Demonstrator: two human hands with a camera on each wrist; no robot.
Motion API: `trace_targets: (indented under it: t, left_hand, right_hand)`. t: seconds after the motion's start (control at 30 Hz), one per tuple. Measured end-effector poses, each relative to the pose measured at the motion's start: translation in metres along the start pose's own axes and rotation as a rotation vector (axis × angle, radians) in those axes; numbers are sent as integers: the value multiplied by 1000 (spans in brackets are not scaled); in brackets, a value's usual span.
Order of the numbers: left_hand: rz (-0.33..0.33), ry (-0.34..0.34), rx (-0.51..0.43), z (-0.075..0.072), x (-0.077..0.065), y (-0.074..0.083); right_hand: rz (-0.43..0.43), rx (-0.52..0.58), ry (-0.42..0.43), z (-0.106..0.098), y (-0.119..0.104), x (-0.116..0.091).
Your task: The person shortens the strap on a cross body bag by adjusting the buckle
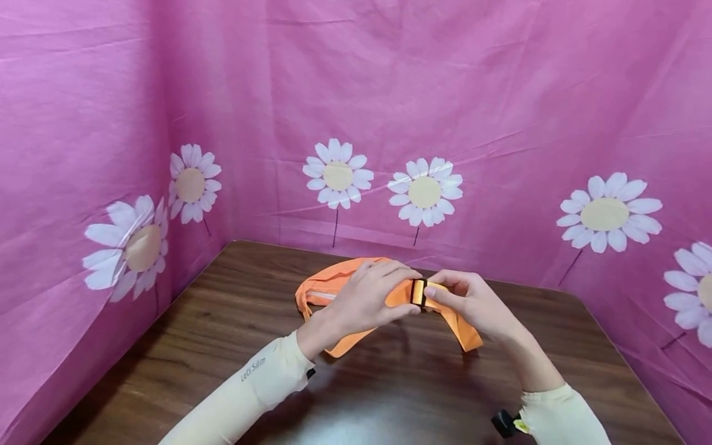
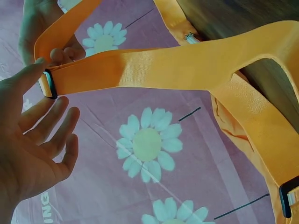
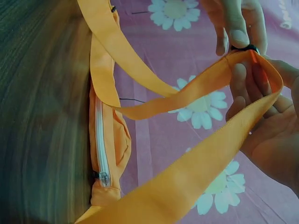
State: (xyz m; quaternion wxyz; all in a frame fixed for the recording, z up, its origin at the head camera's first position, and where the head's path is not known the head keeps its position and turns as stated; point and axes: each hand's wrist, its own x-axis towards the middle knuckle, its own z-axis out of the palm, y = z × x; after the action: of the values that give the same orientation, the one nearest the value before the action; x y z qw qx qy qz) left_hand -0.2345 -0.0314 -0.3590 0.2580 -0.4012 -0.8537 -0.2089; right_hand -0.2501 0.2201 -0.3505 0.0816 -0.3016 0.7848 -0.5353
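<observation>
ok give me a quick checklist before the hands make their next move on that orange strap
1. Left hand grips the black buckle: ok.
2. Right hand pinches the orange strap beside the buckle: ok.
3. Strap drawn taut along its length: not ok, it hangs in loops.
4. Strap threaded correctly through the buckle: cannot tell, fingers hide part.
5. Zipper fully closed: cannot tell, the strap covers part.
6. Orange bag resting on the table: ok.

Dark wood-grained surface (image 1: 222,315) across the lower frame; pink cloth backdrop (image 1: 356,74), creased, filling the upper frame; printed white daisies (image 1: 336,176) with pale yellow centres, two each at left, middle and right.
</observation>
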Motion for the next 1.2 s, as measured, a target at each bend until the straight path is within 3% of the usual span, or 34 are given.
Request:
trace_targets:
  t: [0.3,0.57,0.97,1.2]
  left_hand:
    - [-26,6,-65,-2,-4,-12]
    - [33,9,-119,0,-3,-13]
    - [-12,-27,-96,1,-4,-15]
    - [-5,-26,-92,3,-3,-15]
  right_hand:
    - [79,1,24,-9,5,-4]
    - [44,28,-22,-7,12,-1]
    - [49,-49,30,6,12,6]
    - [85,62,35,5,14,3]
